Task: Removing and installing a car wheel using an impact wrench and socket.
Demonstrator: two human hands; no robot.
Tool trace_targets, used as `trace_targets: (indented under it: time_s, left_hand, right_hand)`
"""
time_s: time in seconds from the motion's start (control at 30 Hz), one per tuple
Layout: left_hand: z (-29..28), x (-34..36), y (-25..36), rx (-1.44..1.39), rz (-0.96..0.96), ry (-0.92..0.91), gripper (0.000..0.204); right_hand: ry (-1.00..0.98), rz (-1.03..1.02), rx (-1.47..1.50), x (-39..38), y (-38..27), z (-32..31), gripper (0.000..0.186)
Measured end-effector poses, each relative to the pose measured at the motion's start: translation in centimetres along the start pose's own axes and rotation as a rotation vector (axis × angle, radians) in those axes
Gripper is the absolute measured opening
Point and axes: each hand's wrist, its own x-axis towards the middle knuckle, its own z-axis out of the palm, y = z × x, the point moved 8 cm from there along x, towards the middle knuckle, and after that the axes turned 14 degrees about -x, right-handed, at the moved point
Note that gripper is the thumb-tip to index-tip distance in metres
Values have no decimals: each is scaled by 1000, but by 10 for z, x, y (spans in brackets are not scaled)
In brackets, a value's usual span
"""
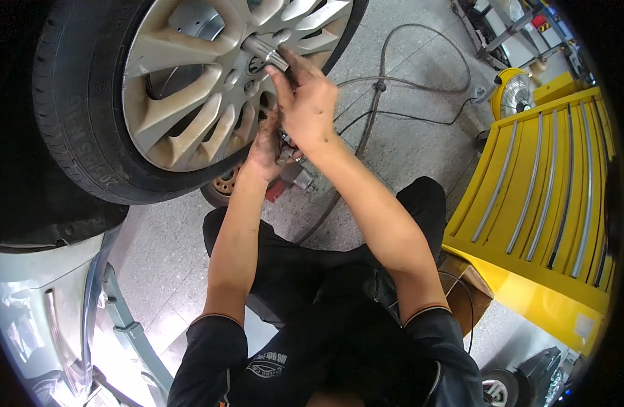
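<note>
A silver alloy wheel (183, 115) with a black tire (81, 115) fills the upper left. My right hand (308, 108) grips a chrome cylindrical socket (264, 54) at the wheel's hub, near the lug holes. Just below it, my left hand (264, 142) is by the lower right spokes, its fingers curled and partly hidden by my right hand; what it holds is unclear, though metal shows beside it. Behind my wrists are a rusty perforated disc (223, 183) and a red-and-silver tool or fitting (295, 178), partly covered.
Hoses (420, 85) loop over the tiled floor. A yellow tool cabinet (495, 176) stands right, with a yellow fan (508, 91) and metal rack (495, 41) beyond. A pale car body (33, 305) and grey lift arm (128, 336) are lower left; another wheel (495, 386) is lower right.
</note>
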Motion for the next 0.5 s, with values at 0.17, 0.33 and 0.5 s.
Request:
trace_targets:
  time_s: [0.17, 0.33, 0.5]
  left_hand:
    - [-1, 6, -12, 48, -97, 1, 52]
    - [9, 15, -22, 55, -115, -91, 48]
    - [8, 23, -20, 73, -81, -131, 45]
  right_hand:
    - [59, -135, -48, 18, -23, -4, 33]
    - [-313, 266, -25, 14, 18, 27, 42]
    - [-246, 113, 35, 21, 7, 21, 42]
